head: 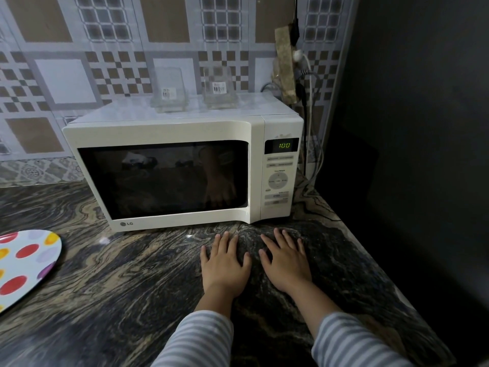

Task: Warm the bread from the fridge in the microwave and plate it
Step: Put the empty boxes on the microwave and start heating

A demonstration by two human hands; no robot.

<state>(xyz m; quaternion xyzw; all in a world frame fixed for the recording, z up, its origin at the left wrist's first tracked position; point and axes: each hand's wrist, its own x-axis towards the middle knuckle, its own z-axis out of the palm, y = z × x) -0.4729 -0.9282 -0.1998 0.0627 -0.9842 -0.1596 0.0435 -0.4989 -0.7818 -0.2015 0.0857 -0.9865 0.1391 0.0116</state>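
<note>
A white microwave (169, 131) stands on the marbled counter against the tiled wall, its dark door shut. Its green display (283, 145) reads 1:00. No bread is visible; the dark door glass only shows reflections. A white plate with red, yellow and purple dots (25, 263) lies on the counter at the far left, partly cut off by the frame. My left hand (223, 266) and my right hand (287, 263) lie flat, palms down, fingers spread, on the counter just in front of the microwave's right side, holding nothing.
Two clear plastic containers (169, 91) (218, 87) sit on top of the microwave. Cables and a power strip (287, 64) hang on the wall behind its right corner. A dark wall (410, 128) bounds the counter (119, 287) on the right.
</note>
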